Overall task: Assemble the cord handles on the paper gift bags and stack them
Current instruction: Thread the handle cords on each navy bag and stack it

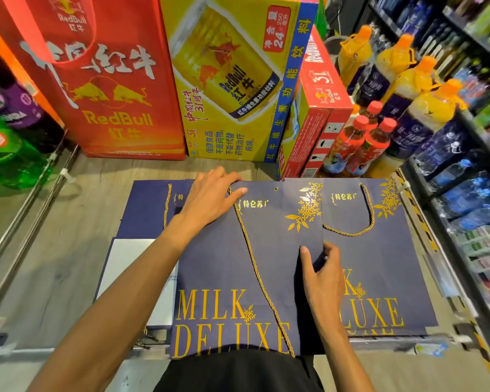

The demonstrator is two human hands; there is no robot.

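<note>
A flat navy paper gift bag [227, 258] with gold "MILK DELUXE" lettering lies in front of me on a low wooden platform. A gold cord [259, 275] runs from its top left hole down to the near edge; the top right hole [276, 189] has no cord in it. My left hand [210, 199] presses on the bag's top left corner at the cord's end. My right hand [320, 267] pinches the bag's right edge. To the right lies another navy bag [393, 250] with its looped gold handle [362, 222] fitted. More navy bags [147, 210] lie under and to the left.
Red Bull bag [108, 80] and cartons [232, 80] stand behind the platform. Juice and tea bottles [379, 123] crowd the right, with stocked shelves [470, 165] beyond. Green and purple bottles [9, 137] sit at the left. A white sheet [130, 267] lies left of the bag.
</note>
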